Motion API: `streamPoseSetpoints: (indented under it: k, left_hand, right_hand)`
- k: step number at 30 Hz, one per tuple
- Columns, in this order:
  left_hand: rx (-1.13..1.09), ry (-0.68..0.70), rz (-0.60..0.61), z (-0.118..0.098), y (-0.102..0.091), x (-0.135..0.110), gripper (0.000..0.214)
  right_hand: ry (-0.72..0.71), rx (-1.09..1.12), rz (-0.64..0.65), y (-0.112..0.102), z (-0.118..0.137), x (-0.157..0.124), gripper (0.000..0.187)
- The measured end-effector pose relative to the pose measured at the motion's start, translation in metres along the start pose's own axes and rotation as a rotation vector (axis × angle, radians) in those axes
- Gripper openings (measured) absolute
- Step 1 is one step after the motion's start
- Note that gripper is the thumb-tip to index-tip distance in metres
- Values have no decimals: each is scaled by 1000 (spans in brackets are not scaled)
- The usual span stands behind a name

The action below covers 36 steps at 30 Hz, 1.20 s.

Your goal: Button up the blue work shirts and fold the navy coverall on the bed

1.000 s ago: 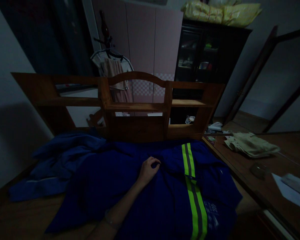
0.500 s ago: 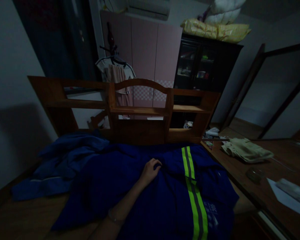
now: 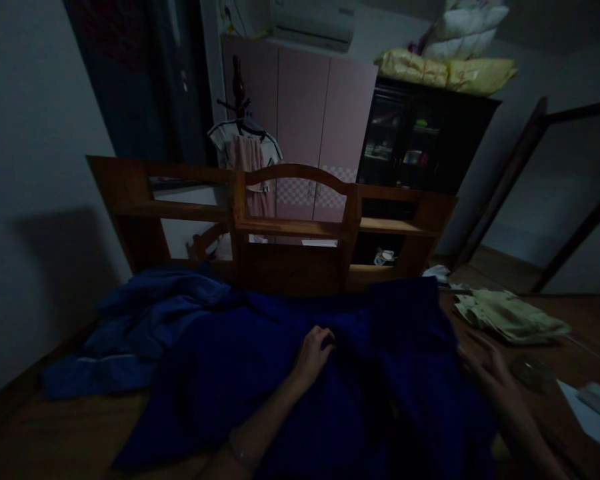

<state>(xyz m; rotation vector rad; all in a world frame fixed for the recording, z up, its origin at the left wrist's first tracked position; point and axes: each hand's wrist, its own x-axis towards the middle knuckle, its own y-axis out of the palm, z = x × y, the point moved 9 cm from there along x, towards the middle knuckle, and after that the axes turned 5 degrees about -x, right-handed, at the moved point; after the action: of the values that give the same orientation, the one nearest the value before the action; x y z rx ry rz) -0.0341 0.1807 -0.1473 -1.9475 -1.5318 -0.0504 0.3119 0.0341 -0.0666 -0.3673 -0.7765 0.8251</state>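
Pinching a fold of the dark blue garment (image 3: 260,387) with our left hand (image 3: 316,348), we have the fingers curled shut into the cloth near its middle, the forearm lying across the fabric toward us with a thin band at the wrist. Our right hand (image 3: 486,371) is at the garment's right edge, blurred; its fingers seem spread over the cloth, but we cannot tell whether it grips anything. The garment lies spread wide over the wooden bed base (image 3: 55,440), its right part doubled over on itself in a raised, dark flap between our two hands. Just to the left of it, and touching it, lies a lighter blue garment (image 3: 145,320), rumpled in a heap, with a pale edge along its near side. Behind both stands the wooden headboard (image 3: 290,230), built with open shelves and an arched middle section. To the right, well apart from the blue cloth, a folded beige cloth (image 3: 510,317) rests on the wood, and nearer to us a white sheet of paper (image 3: 587,417) lies at the frame's edge; a small clear thing between them is too dim to make out. Beyond the headboard we see clothes on a hanger (image 3: 247,150), a pink wardrobe (image 3: 325,113), and a dark glass-fronted cabinet (image 3: 425,133) with yellow bags (image 3: 445,67) piled on top. An air conditioner (image 3: 313,23) sits high on the wall. The room is dim.
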Motion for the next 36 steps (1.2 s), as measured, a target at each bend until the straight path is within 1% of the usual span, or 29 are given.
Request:
streamPoseSetpoints:
  k: [1, 2, 3, 5, 6, 7, 9, 10, 11, 12, 13, 14, 15, 16, 18, 20, 22, 24, 27, 32, 36]
  left_hand:
    - [-3, -3, -6, 1, 0, 0, 16]
    - [-6, -3, -12, 1, 0, 0, 18]
    - [-8, -5, -18, 2, -1, 0, 20]
    - [-6, -16, -22, 4, -1, 1, 21]
    - [-5, -25, -23, 5, -1, 2, 20]
    - [-5, -33, -21, 6, -2, 2, 18]
    - [-12, -45, -14, 5, -3, 4, 15]
    - [-17, -48, -10, 4, -3, 4, 13]
    - [-24, -45, -4, 2, -4, 4, 12]
    - [-32, -39, -2, 1, -4, 4, 11]
    - [-37, -30, -3, -1, -4, 4, 10]
    - [-42, -26, -5, -1, -5, 4, 10]
    - [-47, -28, -7, -1, -5, 4, 12]
    - [-56, -33, -11, 1, -4, 3, 15]
    - [-73, -56, -26, 5, -5, 3, 19]
    - [-82, -72, -44, 8, -6, 4, 20]
    - [-88, -94, -73, 9, -9, 7, 17]
    - [-126, -119, -79, 8, -12, 10, 18]
    - [-169, -130, -48, 3, -14, 13, 20]
    - [-81, -104, 2, -8, -15, 16, 11]
    - [-39, -47, 39, -14, -11, 16, 10]
  right_hand:
    - [30, -31, 4, 12, 1, 4, 66]
    - [16, -77, -12, 20, 11, 8, 70]
    - [-39, -133, -55, 24, 29, 11, 74]
    - [-219, -227, -174, 22, 84, 13, 74]
    - [-291, -229, -202, 21, 113, 12, 70]
    - [-343, -207, -197, 22, 142, 12, 66]
    - [-421, -113, -108, 33, 196, 12, 59]
    - [-437, -82, -44, 43, 218, 13, 54]
    - [-463, -54, 2, 55, 236, 13, 46]
    - [-490, -39, 56, 71, 249, 15, 37]
    - [-510, -35, 107, 89, 256, 16, 30]
    - [-521, -39, 159, 111, 257, 18, 25]
    - [-518, -40, 215, 134, 251, 21, 22]
    - [-491, -28, 275, 158, 239, 24, 22]
    - [-377, 93, 429, 206, 203, 28, 22]
    - [-182, 331, 626, 249, 163, 27, 27]
    - [-90, 425, 733, 276, 134, 24, 34]
    - [-56, 456, 812, 289, 116, 21, 37]
    - [-28, 502, 941, 295, 106, 17, 37]
    - [-61, 559, 1179, 292, 105, 8, 33]
    - [-47, 594, 1269, 286, 105, 4, 36]
